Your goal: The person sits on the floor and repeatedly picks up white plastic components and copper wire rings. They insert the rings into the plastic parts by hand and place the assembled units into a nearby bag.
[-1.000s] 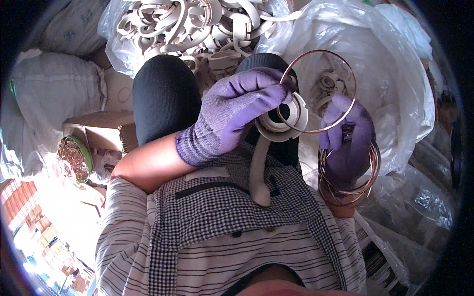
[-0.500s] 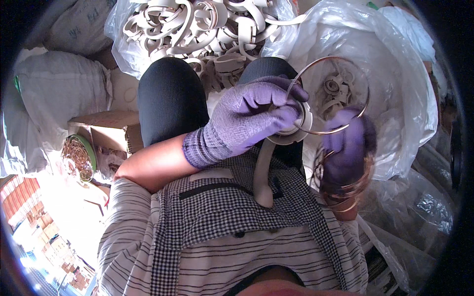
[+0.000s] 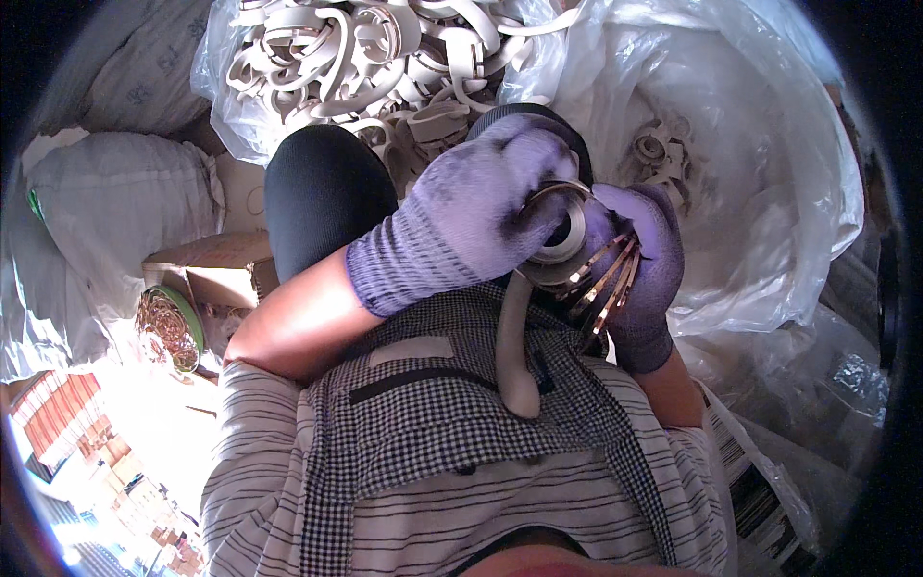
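Loops of coppery wire (image 3: pixel 160 332) fill a green-rimmed container (image 3: pixel 195 322) beside a cardboard box (image 3: pixel 216 269); the gloved left hand (image 3: pixel 486 207) pinches a coppery ring (image 3: pixel 565 184) over the mouth of a pale handled part (image 3: pixel 518 370), above the checked apron (image 3: pixel 423 413); the right hand (image 3: pixel 656 255) curls round a fanned ring bunch (image 3: pixel 613 288), close against that part; beyond lies a clear plastic bag (image 3: pixel 769 202).

The handled part (image 3: pixel 516 341) is partly hidden by the left hand (image 3: pixel 481 207); right of it, the right hand (image 3: pixel 656 255) partly hides coppery rings (image 3: pixel 603 281); above, the top edge crops the beige heap (image 3: pixel 385 72)
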### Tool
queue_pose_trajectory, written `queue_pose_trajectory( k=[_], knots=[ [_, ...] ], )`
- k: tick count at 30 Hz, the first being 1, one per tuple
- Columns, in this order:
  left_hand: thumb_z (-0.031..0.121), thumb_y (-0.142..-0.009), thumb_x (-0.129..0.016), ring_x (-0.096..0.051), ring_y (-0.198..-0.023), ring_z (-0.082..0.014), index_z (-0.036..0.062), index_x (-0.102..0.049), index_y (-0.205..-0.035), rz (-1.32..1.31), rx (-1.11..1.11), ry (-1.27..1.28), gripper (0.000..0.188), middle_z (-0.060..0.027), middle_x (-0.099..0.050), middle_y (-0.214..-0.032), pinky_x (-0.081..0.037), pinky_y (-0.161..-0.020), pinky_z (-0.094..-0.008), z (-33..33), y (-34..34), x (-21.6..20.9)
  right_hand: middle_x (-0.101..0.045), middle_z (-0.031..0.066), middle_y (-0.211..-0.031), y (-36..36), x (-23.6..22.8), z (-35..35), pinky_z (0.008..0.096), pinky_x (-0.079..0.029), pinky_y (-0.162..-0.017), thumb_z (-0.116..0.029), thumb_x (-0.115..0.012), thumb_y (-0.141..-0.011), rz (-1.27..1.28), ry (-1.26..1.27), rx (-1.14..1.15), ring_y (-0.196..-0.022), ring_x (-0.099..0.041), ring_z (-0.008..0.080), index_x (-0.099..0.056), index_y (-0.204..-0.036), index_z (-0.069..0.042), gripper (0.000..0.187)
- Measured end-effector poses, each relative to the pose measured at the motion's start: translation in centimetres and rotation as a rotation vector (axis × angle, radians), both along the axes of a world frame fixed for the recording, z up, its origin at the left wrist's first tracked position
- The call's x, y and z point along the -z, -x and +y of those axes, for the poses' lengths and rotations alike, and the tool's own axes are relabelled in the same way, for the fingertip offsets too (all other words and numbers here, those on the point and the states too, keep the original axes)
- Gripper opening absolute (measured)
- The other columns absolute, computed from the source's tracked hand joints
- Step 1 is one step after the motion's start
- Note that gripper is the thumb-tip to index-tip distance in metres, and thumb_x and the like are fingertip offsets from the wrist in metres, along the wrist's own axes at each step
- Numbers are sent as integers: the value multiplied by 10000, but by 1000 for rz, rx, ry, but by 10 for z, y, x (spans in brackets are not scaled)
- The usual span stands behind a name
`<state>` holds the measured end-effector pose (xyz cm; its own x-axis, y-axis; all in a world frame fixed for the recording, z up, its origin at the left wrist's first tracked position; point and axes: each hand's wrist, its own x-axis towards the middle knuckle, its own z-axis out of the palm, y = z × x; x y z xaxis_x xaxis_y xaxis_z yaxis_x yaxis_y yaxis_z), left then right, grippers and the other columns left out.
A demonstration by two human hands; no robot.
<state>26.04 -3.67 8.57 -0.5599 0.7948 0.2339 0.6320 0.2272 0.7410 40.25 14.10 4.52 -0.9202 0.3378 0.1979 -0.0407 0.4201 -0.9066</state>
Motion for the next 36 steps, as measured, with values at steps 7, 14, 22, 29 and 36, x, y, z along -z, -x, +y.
queue_pose_trajectory(
  k=[7,14,22,29,36],
  knots=[
    [112,-866,-788,-730,-981,-236,44,-743,-1027,-136,-160,-144,180,-122,-747,-1049,-568,-870,-334,-14,-14,20,-682,116,-955,7,-7,-10,313,-533,-762,36,-772,-812,137,-136,69,-835,-669,212,-691,-1088,-7,291],
    [101,-861,-774,-727,-976,-269,44,-758,-1037,-34,-27,-188,185,-130,-748,-1063,-573,-866,-359,-11,1,31,-648,89,-874,6,-14,-12,284,-516,-712,-47,-758,-849,15,-147,83,-780,-646,174,-631,-1124,-24,304],
    [93,-907,-729,-687,-861,-277,39,-709,-1023,52,-288,-229,129,-124,-727,-1005,-546,-774,-361,-4,-5,36,-664,66,-926,34,4,12,303,-501,-704,-71,-672,-922,51,-148,44,-776,-623,170,-641,-1135,-4,225],
    [92,-914,-716,-689,-903,-279,9,-693,-1079,-203,-289,-256,187,-138,-715,-1021,-541,-826,-363,-9,-17,35,-668,128,-997,45,-25,20,305,-529,-834,-40,-678,-923,-68,-86,-130,-913,-669,199,-674,-1078,45,177],
    [68,-908,-706,-688,-1012,-318,-9,-718,-1118,-244,-137,-277,224,-159,-721,-1089,-554,-889,-402,-10,-10,39,-677,150,-1017,33,-10,30,356,-522,-829,-132,-751,-840,20,-102,-73,-905,-652,260,-664,-1037,40,276]
  ],
)
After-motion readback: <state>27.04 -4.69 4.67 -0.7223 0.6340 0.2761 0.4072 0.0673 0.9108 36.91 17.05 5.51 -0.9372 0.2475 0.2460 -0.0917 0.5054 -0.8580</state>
